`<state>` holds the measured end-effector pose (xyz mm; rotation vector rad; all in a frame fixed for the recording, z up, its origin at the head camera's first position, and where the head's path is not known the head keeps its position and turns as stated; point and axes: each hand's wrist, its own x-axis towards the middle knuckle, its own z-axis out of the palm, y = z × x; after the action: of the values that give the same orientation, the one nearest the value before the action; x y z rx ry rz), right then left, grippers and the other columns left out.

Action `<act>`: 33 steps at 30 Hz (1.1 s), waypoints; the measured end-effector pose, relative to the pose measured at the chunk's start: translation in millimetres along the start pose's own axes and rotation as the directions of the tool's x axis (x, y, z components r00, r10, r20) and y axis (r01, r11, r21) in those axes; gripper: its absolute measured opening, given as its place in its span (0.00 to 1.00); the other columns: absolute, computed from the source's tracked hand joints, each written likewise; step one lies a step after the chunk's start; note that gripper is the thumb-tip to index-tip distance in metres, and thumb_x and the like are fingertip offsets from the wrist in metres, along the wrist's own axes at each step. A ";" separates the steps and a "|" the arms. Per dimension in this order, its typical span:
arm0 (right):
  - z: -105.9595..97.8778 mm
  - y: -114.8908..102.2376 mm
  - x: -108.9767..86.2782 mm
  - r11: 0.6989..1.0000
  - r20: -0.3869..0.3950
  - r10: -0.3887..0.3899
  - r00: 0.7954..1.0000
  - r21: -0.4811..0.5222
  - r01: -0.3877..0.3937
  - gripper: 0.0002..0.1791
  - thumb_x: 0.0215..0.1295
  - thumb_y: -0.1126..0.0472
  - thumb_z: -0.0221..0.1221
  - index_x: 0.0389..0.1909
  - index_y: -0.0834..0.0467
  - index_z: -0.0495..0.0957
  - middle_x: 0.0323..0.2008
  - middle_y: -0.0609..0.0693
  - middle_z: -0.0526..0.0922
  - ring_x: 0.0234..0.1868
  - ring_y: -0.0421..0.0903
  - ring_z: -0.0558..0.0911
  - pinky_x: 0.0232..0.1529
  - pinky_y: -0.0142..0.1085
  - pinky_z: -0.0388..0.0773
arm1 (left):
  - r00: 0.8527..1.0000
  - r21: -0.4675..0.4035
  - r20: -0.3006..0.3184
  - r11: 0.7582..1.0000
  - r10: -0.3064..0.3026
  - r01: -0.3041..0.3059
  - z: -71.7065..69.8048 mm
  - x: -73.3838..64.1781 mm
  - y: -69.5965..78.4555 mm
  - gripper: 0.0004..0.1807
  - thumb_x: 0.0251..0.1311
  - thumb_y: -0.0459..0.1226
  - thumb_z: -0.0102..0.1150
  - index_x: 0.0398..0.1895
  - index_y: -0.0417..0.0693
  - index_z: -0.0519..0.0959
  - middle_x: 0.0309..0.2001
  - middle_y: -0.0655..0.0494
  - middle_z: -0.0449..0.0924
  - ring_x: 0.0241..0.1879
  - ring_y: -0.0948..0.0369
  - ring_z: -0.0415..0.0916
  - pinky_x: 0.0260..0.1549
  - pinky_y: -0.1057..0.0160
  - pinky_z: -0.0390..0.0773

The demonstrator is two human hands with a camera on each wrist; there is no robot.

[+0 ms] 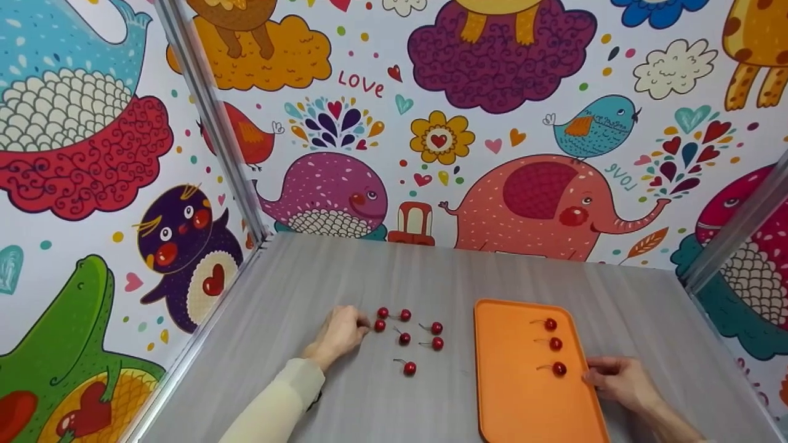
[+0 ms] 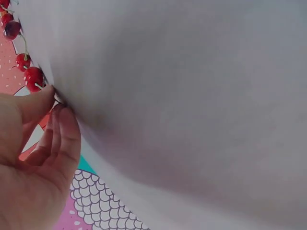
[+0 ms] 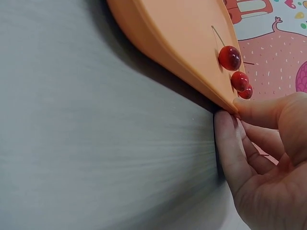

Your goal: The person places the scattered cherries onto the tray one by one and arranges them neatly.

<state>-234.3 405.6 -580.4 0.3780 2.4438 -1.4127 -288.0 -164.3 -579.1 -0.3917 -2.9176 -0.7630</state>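
Note:
My left hand (image 1: 341, 331) is at the left end of a loose group of red cherries on the table. Its thumb and forefinger come together at the stem of the nearest cherry (image 1: 380, 326); in the left wrist view a dark stem end shows between the fingertips (image 2: 70, 120), beside a cherry (image 2: 33, 78). My right hand (image 1: 622, 381) grips the right rim of an orange tray (image 1: 517, 394), thumb on top and fingers against the outer side. On the tray, three stemmed cherries, among them the nearest cherry (image 1: 559, 368), lie in a column near that rim.
Other stemmed cherries, such as one cherry (image 1: 409, 368) at the front, lie between my left hand and the tray. The grey wood-grain table (image 1: 295, 277) meets printed cartoon walls (image 1: 369, 123) at the back and sides, with metal posts (image 1: 215, 117) at the corners.

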 end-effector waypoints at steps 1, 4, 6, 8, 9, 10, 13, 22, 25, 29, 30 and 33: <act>0.1 -0.4 0.2 1.000 0.003 0.002 1.000 0.002 -0.002 0.25 0.77 0.63 0.70 0.67 0.74 0.82 0.42 0.52 0.95 0.41 0.42 0.93 0.45 0.43 0.94 | 1.000 0.009 -0.002 1.000 0.010 -0.010 -0.2 0.0 -0.6 0.05 0.67 0.29 0.74 0.36 0.47 0.95 0.39 0.52 0.96 0.41 0.54 0.92 0.44 0.51 0.91; 1.0 -0.8 1.0 1.000 0.007 0.000 1.000 0.004 0.000 0.25 0.77 0.63 0.70 0.67 0.74 0.82 0.41 0.50 0.95 0.40 0.41 0.93 0.45 0.42 0.94 | 1.000 0.034 0.003 0.999 0.015 -0.015 -0.8 -0.2 -1.3 0.06 0.69 0.29 0.72 0.35 0.47 0.94 0.37 0.53 0.95 0.37 0.59 0.87 0.40 0.54 0.89; 1.3 -0.6 1.1 1.000 0.003 -0.005 1.000 -0.002 0.005 0.25 0.76 0.63 0.70 0.66 0.74 0.82 0.40 0.50 0.95 0.40 0.41 0.92 0.45 0.42 0.94 | 1.000 0.051 0.013 0.999 0.008 -0.009 -0.6 -0.4 -0.9 0.07 0.71 0.30 0.71 0.35 0.48 0.94 0.37 0.54 0.94 0.34 0.62 0.82 0.38 0.57 0.86; 1.6 -0.4 1.0 1.000 0.000 -0.017 1.000 -0.015 0.017 0.25 0.76 0.63 0.70 0.66 0.74 0.82 0.40 0.50 0.94 0.40 0.40 0.91 0.44 0.41 0.93 | 1.000 0.062 0.019 0.998 -0.004 0.003 -0.4 -0.6 -0.5 0.07 0.72 0.31 0.70 0.36 0.49 0.93 0.37 0.55 0.93 0.33 0.64 0.79 0.37 0.58 0.84; 1.7 -0.4 0.9 1.000 -0.004 -0.018 1.000 -0.020 0.018 0.25 0.76 0.63 0.71 0.66 0.74 0.82 0.40 0.50 0.95 0.40 0.40 0.92 0.44 0.41 0.93 | 1.000 0.065 0.021 0.998 -0.007 0.005 -0.2 -0.7 -0.2 0.07 0.73 0.31 0.70 0.36 0.50 0.93 0.36 0.56 0.92 0.33 0.64 0.78 0.37 0.58 0.84; 1.7 -0.1 0.8 1.000 -0.007 -0.020 1.000 -0.023 0.020 0.25 0.75 0.63 0.71 0.66 0.74 0.83 0.41 0.51 0.95 0.40 0.40 0.92 0.44 0.41 0.93 | 1.000 0.066 0.020 0.998 -0.007 0.006 0.1 -0.9 0.0 0.07 0.73 0.31 0.70 0.36 0.50 0.93 0.36 0.56 0.92 0.33 0.64 0.78 0.37 0.58 0.83; 0.7 0.3 -0.1 0.999 0.001 -0.029 1.000 -0.026 0.029 0.25 0.76 0.62 0.71 0.66 0.74 0.82 0.42 0.52 0.95 0.40 0.40 0.92 0.44 0.41 0.93 | 1.000 0.062 0.021 0.998 -0.009 0.008 0.2 -2.0 1.3 0.08 0.75 0.33 0.69 0.36 0.51 0.92 0.37 0.58 0.91 0.34 0.65 0.78 0.38 0.58 0.84; 0.7 -0.7 -0.3 1.000 -0.014 -0.004 1.000 -0.010 0.004 0.25 0.76 0.64 0.70 0.66 0.74 0.82 0.39 0.48 0.94 0.39 0.40 0.91 0.44 0.41 0.93 | 0.995 0.063 -0.025 0.994 0.094 -0.092 -2.9 -6.3 6.9 0.06 0.72 0.32 0.71 0.37 0.51 0.92 0.37 0.57 0.89 0.37 0.61 0.83 0.41 0.56 0.85; 1.5 -0.6 -0.2 1.000 -0.030 -0.002 1.000 -0.012 0.002 0.25 0.75 0.64 0.71 0.66 0.74 0.83 0.38 0.48 0.94 0.38 0.40 0.92 0.43 0.42 0.94 | 0.989 0.053 -0.045 0.988 0.144 -0.142 -2.7 -7.2 12.0 0.05 0.71 0.30 0.72 0.38 0.48 0.93 0.38 0.55 0.90 0.38 0.59 0.84 0.40 0.57 0.86; 2.1 -0.3 0.2 1.000 -0.037 0.009 0.999 -0.008 -0.010 0.24 0.75 0.64 0.71 0.65 0.74 0.83 0.37 0.48 0.94 0.38 0.40 0.93 0.43 0.42 0.94 | 0.983 0.038 -0.049 0.984 0.178 -0.176 0.5 -7.3 21.7 0.05 0.71 0.30 0.73 0.41 0.48 0.94 0.41 0.55 0.92 0.41 0.58 0.87 0.42 0.58 0.88; 2.2 -0.2 0.4 1.000 -0.034 0.010 0.999 -0.007 -0.010 0.24 0.75 0.64 0.71 0.65 0.74 0.83 0.38 0.48 0.94 0.38 0.41 0.93 0.43 0.42 0.94 | 0.982 0.033 -0.048 0.983 0.182 -0.180 1.2 -7.1 24.5 0.05 0.71 0.31 0.73 0.42 0.49 0.94 0.41 0.55 0.92 0.41 0.58 0.88 0.42 0.58 0.88; 1.9 -0.5 0.8 1.000 -0.025 0.005 1.000 -0.012 -0.005 0.24 0.75 0.64 0.71 0.65 0.74 0.83 0.38 0.49 0.94 0.39 0.41 0.92 0.44 0.43 0.94 | 0.980 0.019 -0.042 0.981 0.195 -0.194 3.8 -6.6 32.7 0.04 0.72 0.33 0.72 0.42 0.51 0.93 0.42 0.57 0.92 0.42 0.58 0.89 0.43 0.58 0.89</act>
<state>-235.1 403.7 -581.2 0.4014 2.4683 -1.3987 -272.9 -136.4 -568.2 -0.6388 -2.7889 -0.7118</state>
